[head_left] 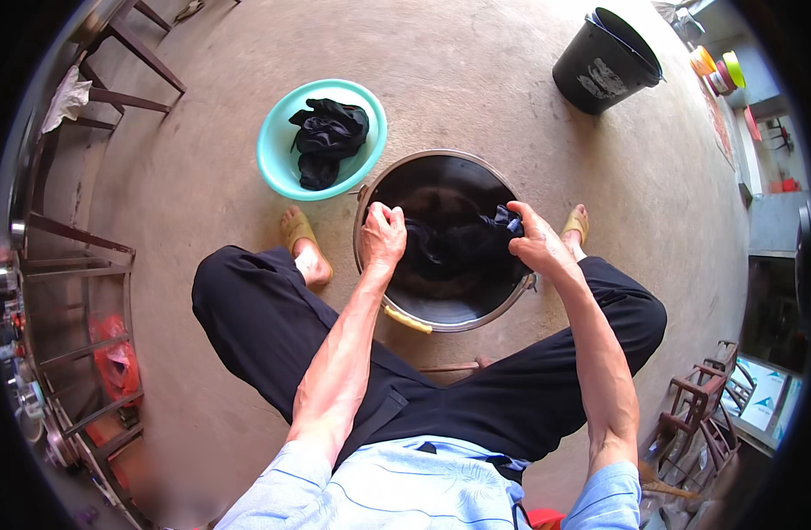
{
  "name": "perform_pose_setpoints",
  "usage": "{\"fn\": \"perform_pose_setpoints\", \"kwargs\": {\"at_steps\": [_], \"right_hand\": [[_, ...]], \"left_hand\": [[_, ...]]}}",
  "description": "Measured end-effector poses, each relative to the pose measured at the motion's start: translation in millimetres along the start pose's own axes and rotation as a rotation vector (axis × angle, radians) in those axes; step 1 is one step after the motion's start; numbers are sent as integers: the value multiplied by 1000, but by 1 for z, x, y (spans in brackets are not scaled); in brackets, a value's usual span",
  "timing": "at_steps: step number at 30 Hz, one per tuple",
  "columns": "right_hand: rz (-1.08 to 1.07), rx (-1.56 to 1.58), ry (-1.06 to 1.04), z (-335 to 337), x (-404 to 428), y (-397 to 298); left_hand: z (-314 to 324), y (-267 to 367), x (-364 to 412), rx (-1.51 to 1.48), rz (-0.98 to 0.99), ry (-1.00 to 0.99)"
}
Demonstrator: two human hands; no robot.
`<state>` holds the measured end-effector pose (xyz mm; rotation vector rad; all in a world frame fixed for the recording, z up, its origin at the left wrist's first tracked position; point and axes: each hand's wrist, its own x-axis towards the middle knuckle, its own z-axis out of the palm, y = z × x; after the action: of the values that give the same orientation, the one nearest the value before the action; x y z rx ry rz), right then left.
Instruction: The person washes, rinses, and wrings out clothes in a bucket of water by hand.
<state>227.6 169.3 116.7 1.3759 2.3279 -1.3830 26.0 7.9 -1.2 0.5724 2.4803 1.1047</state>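
Note:
Between my knees stands a round bucket (pixel 445 323) with a metal rim and a yellow grip on its bail handle. Dark cloth (pixel 448 242) lies stretched inside it, partly lost in the dark interior. My left hand (pixel 383 235), its fingers closed on one end of the cloth, is over the bucket's left side. At the right side my right hand (pixel 538 238) pinches a bunched dark blue end (pixel 504 218) between thumb and fingers. Beyond the bucket to the left, a turquoise plastic basin (pixel 269 159) holds a crumpled black garment (pixel 331 136).
A black bucket (pixel 600 73) stands on the concrete floor at the upper right. Wooden stools or chairs (pixel 140 53) line the left, with a red plastic bag (pixel 116 358) among them. Small wooden stools (pixel 693 397) are at the lower right. My sandalled feet flank the bucket.

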Motion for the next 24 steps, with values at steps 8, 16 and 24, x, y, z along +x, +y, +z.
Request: {"fn": "perform_pose_setpoints", "kwargs": {"at_steps": [8,16,24], "right_hand": [[-390,-245,417,-39,-41,-62],[-646,-4,588,-76,-84,-133],[-387,-509,472,-38,-52,-81]], "left_hand": [[-15,18,-6,197,-113,-372],[-19,8,-6,186,-12,-479],[-51,56,-9,-131,114,-391]]}}
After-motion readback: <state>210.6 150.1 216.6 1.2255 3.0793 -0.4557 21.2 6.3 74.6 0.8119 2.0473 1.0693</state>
